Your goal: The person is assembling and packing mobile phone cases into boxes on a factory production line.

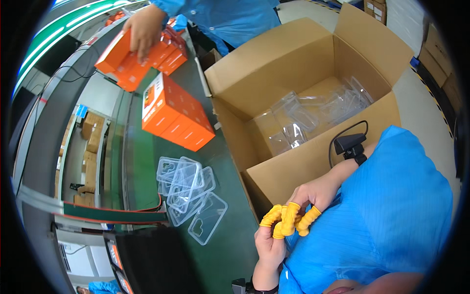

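Closest to the camera, the person's two hands meet in front of the blue smock (pixel 391 215), just at the near corner of the cardboard box (pixel 303 161). The left hand (pixel 269 245) rises from the lower edge with its fingers curled, and the right hand (pixel 318 193) bends in from the box side. The fingertips of both wear yellow finger cots (pixel 290 218), and these tips are pinched close together, touching each other; whether anything small sits between them cannot be told. A black wrist-worn device (pixel 351 144) with a looping cable sits on the right forearm, against the box's near wall.

Left of the box, on the dark green work surface (pixel 230 235), lies a loose pile of clear plastic trays (pixel 188 191), well apart from the fingers and untouched. Inside the box, more clear plastic trays (pixel 313 115) lie scattered on its floor; its flaps stand open.

Farther along, beyond the pile and left of the box's far corner, stands a block of orange cartons (pixel 176 110). Farther still, another person in a blue sleeve lays a hand (pixel 144 29) on a spread of flat orange cartons (pixel 132 61).
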A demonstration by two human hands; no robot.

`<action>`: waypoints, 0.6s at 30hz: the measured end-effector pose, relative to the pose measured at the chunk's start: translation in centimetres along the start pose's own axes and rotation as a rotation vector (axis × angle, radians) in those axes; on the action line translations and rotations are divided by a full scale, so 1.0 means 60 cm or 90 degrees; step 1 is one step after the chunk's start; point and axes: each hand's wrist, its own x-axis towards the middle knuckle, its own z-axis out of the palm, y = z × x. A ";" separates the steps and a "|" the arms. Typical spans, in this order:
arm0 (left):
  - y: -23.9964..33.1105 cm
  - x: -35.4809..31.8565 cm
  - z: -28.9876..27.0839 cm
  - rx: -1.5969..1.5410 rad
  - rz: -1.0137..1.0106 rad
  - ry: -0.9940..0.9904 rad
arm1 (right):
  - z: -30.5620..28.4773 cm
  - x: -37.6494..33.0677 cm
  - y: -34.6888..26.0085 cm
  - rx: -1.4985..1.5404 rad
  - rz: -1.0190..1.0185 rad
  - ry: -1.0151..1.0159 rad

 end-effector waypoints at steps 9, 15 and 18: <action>-0.016 0.054 0.008 0.363 -0.003 -0.035 | -0.076 -0.012 -0.006 -0.083 0.053 -0.021; 0.016 0.055 0.000 0.300 0.001 -0.119 | -0.080 0.016 -0.038 -0.168 0.152 -0.086; 0.022 0.062 0.004 0.380 0.101 -0.104 | -0.077 0.023 -0.061 -0.190 0.238 -0.033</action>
